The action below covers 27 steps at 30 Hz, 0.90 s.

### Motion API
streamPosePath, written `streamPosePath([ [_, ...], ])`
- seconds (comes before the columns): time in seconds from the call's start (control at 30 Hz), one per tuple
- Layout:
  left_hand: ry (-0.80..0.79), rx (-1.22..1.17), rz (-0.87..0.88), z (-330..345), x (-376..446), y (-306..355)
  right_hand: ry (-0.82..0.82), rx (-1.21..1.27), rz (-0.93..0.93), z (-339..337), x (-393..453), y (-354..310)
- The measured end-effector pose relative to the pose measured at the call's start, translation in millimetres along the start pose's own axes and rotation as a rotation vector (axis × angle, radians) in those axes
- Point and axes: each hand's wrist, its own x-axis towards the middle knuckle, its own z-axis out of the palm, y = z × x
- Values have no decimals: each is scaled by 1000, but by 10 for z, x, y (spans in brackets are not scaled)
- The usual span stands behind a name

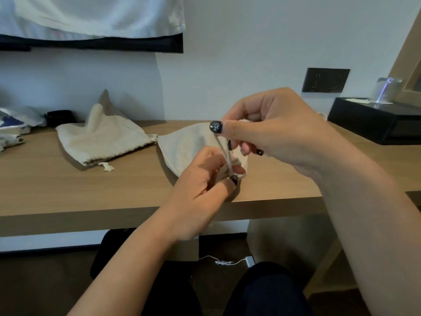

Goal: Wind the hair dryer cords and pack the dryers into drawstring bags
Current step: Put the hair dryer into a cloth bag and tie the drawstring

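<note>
Likely a hotel room. Wall-mounted wooden desk (pixel 68 185) against a plain white wall; dark socket panel (pixel 325 80) above its right end; upturned glass (pixel 387 90) on a black tray (pixel 373 124); carpet-like floor beneath, dim.

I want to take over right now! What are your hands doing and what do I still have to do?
Right hand pinches the drawstring and holds it up. Left hand grips the gathered mouth of the near bag on the wooden shelf.
The other bag lies to the left with its mouth drawn in.
Done: both bags look filled, though no dryer shows.
Left: finish closing the near bag.
</note>
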Motion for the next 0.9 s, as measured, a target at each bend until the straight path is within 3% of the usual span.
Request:
streamPosePath([
  [0.1, 4, -46, -65, 68, 18, -40, -67, 156, 55, 38, 153, -12],
  [0.2, 16, -144, -141, 122, 21, -85, 20, 563, 117, 41, 286, 91],
  [0.27, 139, -261, -209, -1, -56, -262, 4, 644, 138, 224, 452, 213],
  [0.37, 154, -464, -270, -12, -75, -284, -12, 359, 110, 152, 277, 452],
  [0.47, 140, -522, -261, -5, -52, -255, -40, 2, -18, 76, 55, 631],
  [0.6, 143, -434, -274, -37, -33, -289, -127, -197, -227, 63, -41, 707],
  [0.77, 99, -385, -277, -35, -28, -230, -107, -559, -504, -1, -51, 698],
  [0.9, 92, -213, -231, -48, -12, -258, -191, -819, -580, -36, -84, 566],
])
